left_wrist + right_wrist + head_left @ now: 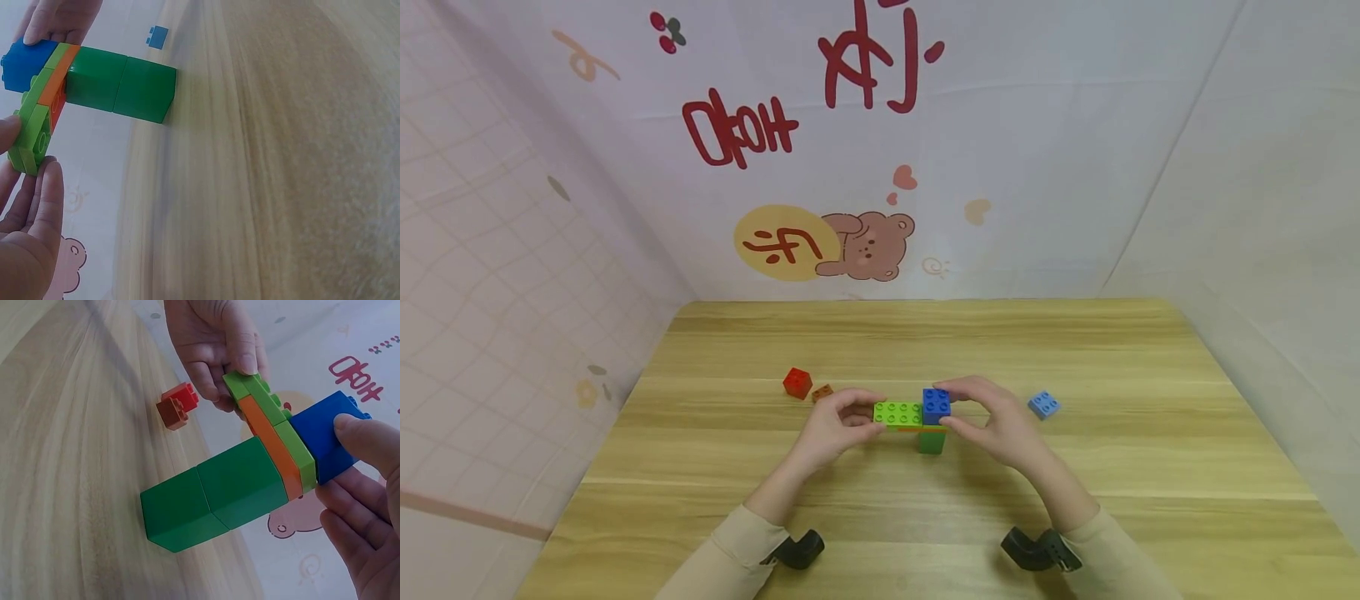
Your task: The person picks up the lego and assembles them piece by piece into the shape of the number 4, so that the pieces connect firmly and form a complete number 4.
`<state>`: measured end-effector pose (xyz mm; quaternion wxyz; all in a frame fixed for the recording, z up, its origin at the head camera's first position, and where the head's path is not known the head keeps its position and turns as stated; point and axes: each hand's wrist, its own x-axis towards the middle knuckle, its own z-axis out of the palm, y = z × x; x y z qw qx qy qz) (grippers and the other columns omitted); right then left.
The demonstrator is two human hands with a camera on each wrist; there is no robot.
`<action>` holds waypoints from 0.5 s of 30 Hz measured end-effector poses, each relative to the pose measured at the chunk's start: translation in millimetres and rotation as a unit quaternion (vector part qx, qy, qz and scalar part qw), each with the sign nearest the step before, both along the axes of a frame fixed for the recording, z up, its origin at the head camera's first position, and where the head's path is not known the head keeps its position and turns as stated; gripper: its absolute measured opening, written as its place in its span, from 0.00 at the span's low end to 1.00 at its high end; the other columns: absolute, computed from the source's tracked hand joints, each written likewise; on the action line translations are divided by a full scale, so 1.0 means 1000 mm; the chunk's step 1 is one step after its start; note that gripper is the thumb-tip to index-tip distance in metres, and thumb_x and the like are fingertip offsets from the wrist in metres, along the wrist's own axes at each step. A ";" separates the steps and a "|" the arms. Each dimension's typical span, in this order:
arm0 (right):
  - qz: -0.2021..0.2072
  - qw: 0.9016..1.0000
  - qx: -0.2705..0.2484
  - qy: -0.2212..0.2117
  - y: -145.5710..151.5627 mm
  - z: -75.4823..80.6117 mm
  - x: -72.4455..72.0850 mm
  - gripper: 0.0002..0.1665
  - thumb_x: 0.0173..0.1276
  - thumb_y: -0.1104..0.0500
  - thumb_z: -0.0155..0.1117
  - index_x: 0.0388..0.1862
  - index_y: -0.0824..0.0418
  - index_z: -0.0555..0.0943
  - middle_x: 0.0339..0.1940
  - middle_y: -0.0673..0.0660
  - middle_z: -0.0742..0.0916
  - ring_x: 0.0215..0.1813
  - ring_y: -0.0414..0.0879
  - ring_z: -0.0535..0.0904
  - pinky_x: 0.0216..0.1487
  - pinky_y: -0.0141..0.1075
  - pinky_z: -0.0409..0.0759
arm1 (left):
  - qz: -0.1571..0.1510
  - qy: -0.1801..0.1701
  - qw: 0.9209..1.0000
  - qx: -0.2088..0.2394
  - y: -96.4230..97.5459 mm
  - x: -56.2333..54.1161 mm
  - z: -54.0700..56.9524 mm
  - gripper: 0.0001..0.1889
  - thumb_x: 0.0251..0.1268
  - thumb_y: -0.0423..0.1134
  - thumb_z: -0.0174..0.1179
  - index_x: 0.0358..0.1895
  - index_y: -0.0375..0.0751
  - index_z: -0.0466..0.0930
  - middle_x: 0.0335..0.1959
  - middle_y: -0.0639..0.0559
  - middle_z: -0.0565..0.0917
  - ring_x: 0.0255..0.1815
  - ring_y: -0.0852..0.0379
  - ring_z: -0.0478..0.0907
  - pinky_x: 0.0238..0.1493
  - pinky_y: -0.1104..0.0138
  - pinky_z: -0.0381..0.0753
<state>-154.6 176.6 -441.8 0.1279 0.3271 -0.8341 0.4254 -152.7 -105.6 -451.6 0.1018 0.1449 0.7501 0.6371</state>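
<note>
A small tower of toy building bricks stands on the wooden table between both hands. Its base is two dark green bricks [212, 490], one on top of the other, topped by a flat orange brick [270, 442]. Lime green bricks [897, 413] lie over the orange one and overhang to the left. On their right end sits a dark blue brick [936, 406], directly above the green column. My left hand [835, 427] pinches the overhanging lime end between thumb and fingers. The blue brick is gripped by my right hand [1000, 421], thumb on the near side and fingers on the far side.
Left of the tower, a red brick [797, 383] and a brown-orange brick [822, 393] lie close together. A light blue brick [1043, 405] rests beyond the right hand. White printed cloth [1037, 150] hangs behind the table's back edge and along both sides.
</note>
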 end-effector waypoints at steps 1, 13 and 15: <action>0.000 1.000 0.000 -0.001 0.000 0.000 0.000 0.26 0.60 0.62 0.76 0.58 0.57 0.82 0.50 0.47 0.85 0.48 0.49 0.83 0.50 0.47 0.82 | 0.000 0.001 1.000 -0.001 0.000 0.000 0.000 0.20 0.58 0.26 0.69 0.55 0.31 0.81 0.49 0.41 0.82 0.44 0.47 0.81 0.45 0.69 0.82; -0.011 1.000 -0.009 -0.009 0.000 -0.002 0.000 0.26 0.59 0.61 0.77 0.57 0.53 0.83 0.48 0.45 0.86 0.47 0.43 0.82 0.50 0.44 0.82 | 0.004 -0.006 1.000 -0.006 0.000 0.000 -0.001 0.20 0.59 0.27 0.69 0.56 0.32 0.81 0.50 0.41 0.82 0.45 0.48 0.81 0.45 0.69 0.82; -0.012 1.000 -0.008 -0.005 0.000 -0.002 0.000 0.26 0.58 0.61 0.77 0.57 0.53 0.83 0.47 0.44 0.86 0.46 0.42 0.82 0.50 0.43 0.82 | 0.004 -0.006 1.000 -0.003 0.001 0.000 -0.001 0.20 0.59 0.27 0.69 0.56 0.32 0.81 0.50 0.41 0.82 0.45 0.47 0.81 0.45 0.69 0.82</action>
